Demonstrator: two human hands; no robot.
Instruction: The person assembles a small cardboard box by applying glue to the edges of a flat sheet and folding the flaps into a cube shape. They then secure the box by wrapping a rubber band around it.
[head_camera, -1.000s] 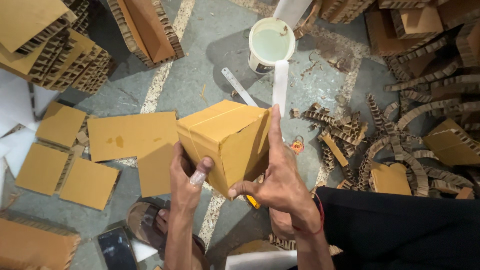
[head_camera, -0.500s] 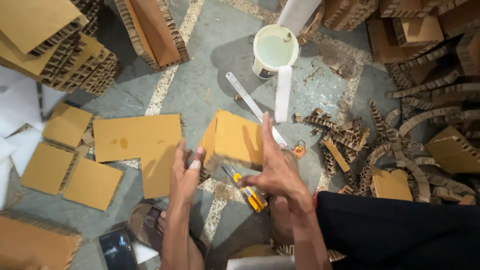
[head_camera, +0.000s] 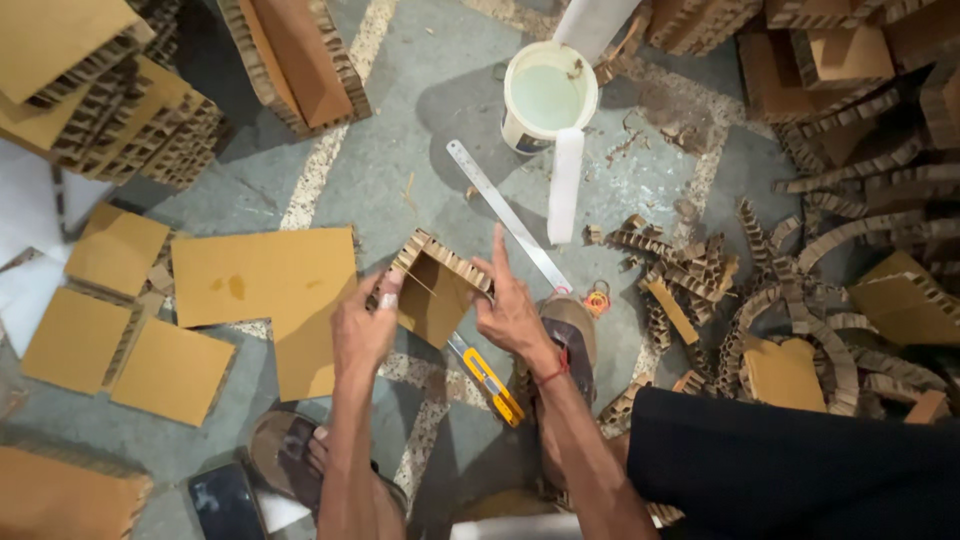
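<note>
Gripping the folded corrugated cardboard piece (head_camera: 437, 290) with my left hand (head_camera: 365, 330) and right hand (head_camera: 510, 310), I should press its edges squarely above the yellow utility knife (head_camera: 487, 378).

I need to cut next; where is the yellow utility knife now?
The yellow utility knife lies on the floor, under the right hand, beside the cardboard piece.

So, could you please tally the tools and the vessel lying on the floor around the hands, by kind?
Steel ruler: 1
Yellow utility knife: 1
White bucket: 1
White roll resting against the bucket: 1
Total: 4
Both hands, left hand and right hand, hold one folded cardboard piece, not counted above.
</note>
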